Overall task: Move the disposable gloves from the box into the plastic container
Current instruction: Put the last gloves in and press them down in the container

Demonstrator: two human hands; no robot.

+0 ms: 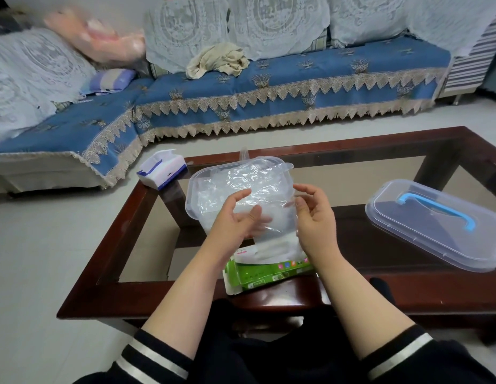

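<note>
The task looks partly done. The plastic container (202, 184) stands just beyond both hands on the glass coffee table (380, 297) and already holds a crumpled heap of clear gloves; its lid (435, 225) with the blue handle lies well off to the right of the right hand. The green glove box (258, 275) sits just below and nearer than the hands, open, with what seems more film showing at its mouth, so I judge there are gloves left to move. How many cannot be told.

A thin clear glove (271, 217) hangs between the hands, above the box and in front of the container. The left hand (235, 220) grips its left edge with fingers curled and thumb raised. The right hand (313, 214) is loosely curled against the right edge, fingers apart; it appears to pinch the film, though the contact is hard to make out.
</note>
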